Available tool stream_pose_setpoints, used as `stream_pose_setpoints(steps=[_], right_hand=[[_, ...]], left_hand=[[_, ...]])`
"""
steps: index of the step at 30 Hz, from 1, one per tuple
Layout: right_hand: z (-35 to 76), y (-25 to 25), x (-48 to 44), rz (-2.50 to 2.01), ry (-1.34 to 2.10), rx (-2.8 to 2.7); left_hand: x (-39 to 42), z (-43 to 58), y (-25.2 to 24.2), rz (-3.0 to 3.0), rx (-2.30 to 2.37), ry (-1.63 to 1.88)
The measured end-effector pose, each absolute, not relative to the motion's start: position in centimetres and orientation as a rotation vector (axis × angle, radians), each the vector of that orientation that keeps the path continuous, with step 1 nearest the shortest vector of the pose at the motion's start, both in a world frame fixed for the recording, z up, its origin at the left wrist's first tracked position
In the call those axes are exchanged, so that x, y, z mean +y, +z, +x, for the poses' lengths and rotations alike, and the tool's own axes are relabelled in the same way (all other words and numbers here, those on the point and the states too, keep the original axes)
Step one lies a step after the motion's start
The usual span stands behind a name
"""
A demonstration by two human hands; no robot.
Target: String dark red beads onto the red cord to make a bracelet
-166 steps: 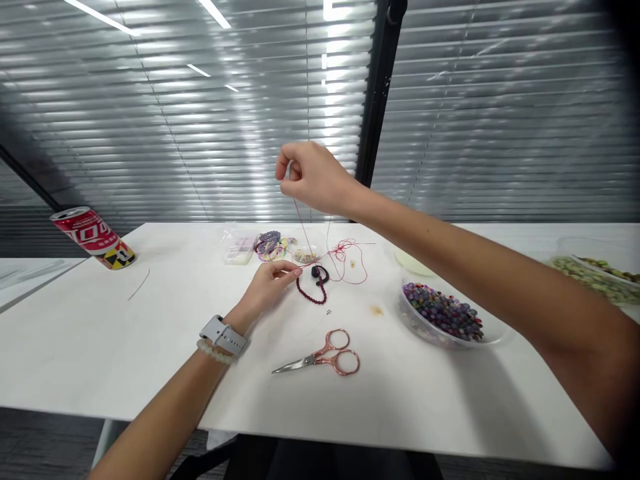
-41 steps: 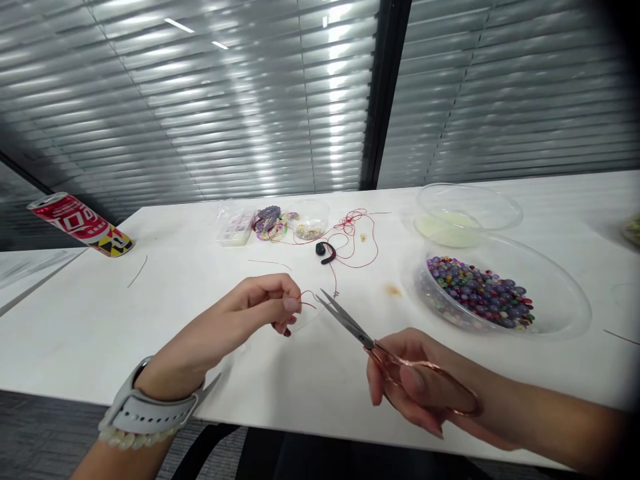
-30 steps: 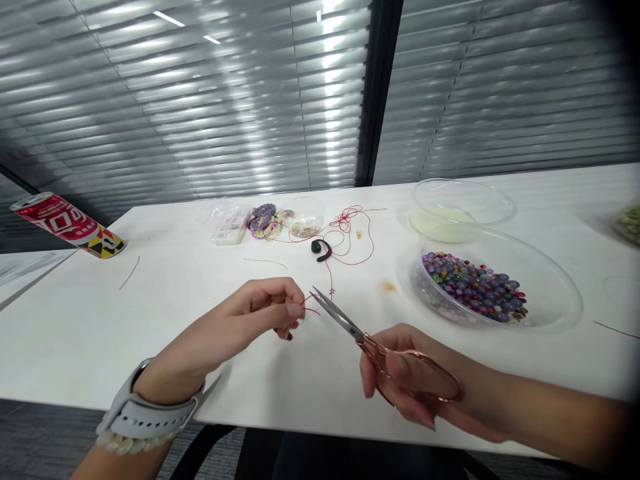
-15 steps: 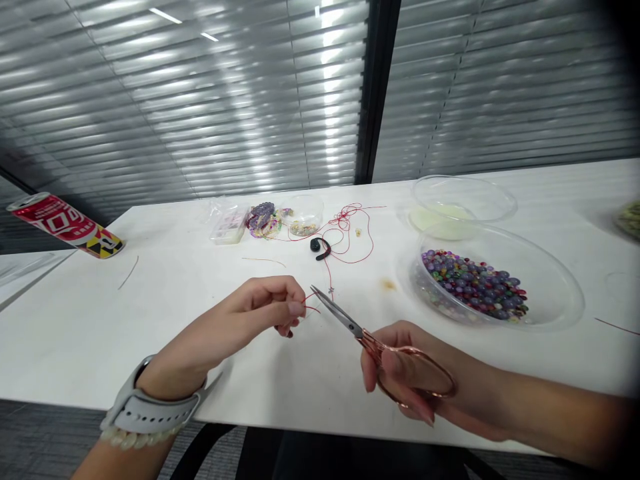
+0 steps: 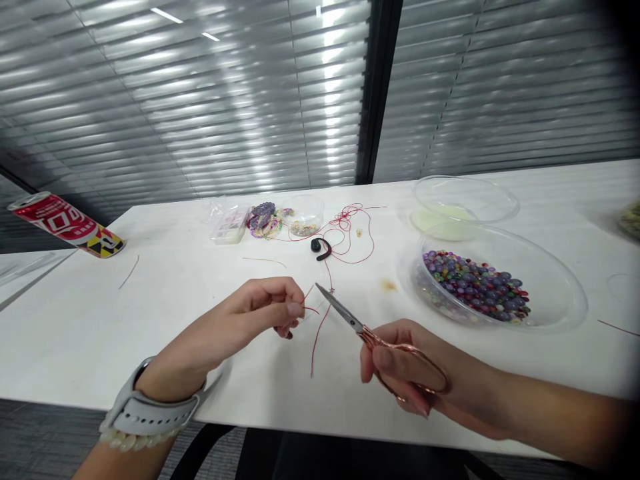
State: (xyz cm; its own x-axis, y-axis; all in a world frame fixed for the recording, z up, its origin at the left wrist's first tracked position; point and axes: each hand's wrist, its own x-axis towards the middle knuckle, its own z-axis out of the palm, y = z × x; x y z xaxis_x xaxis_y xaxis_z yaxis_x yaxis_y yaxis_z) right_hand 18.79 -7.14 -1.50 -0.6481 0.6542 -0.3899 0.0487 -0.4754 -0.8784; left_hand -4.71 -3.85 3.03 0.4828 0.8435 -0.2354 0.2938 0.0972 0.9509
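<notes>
Red thread (image 5: 317,343) now trailing loose; right hand (image 5: 405,370) grips rose-gold scissors (image 5: 367,340)

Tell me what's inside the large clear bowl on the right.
The large clear plastic bowl holds a heap of round beads, mostly purple with some green and red. Beads beneath the top layer are covered and cannot be seen.

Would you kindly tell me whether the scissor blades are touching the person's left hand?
Apart: the head view shows a gap of white table between the scissor blades and the left hand.
</notes>
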Motion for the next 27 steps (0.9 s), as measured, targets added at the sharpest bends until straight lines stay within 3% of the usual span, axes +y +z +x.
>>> stream_pose_setpoints(steps=[4,10,16,23,27], right_hand=[[18.9,-0.4,-6.1,-1.371,1.803,-1.740],[20.1,-1.3,-5.1,-1.708,0.652,-2.429],[20.3,-1.0,-4.6,-1.652,0.690,-2.473],[19.5,-1.8,-5.0,-1.455,0.294,-2.553],[18.7,-0.6,-5.5,-1.193,0.385,-2.279]], left_hand=[[-3.7,-4.7,2.8,1.432,1.098,0.659],[-2.9,-3.6,2.5,1.360,1.072,0.883],[-1.2,-2.3,2.3,1.205,0.996,0.993],[-0.1,-1.6,2.3,1.152,1.029,0.984],[-0.3,-0.6,2.2,1.211,0.969,0.937]])
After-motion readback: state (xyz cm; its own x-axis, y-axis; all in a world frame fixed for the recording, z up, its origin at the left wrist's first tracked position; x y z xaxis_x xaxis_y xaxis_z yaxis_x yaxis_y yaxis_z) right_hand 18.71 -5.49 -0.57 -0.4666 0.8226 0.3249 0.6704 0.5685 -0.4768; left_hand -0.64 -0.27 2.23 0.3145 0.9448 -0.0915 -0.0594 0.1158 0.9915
